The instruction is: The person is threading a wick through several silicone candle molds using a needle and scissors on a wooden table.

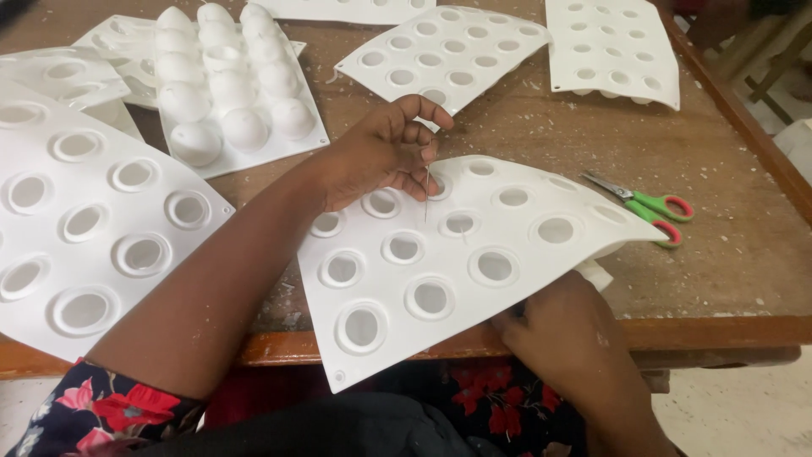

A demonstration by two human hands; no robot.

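Bare table (541, 135) between trays open; scissors (647, 206) block right, domed tray (233, 85) left.

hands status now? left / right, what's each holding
Left hand: closed, pinching a thin needle over the white mould sheet.
Right hand: closed, gripping the sheet's near edge.

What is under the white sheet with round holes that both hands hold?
Under the white sheet you see wooden table edge and flowered cloth. The right hand grips its near edge; fingers beneath are hidden.
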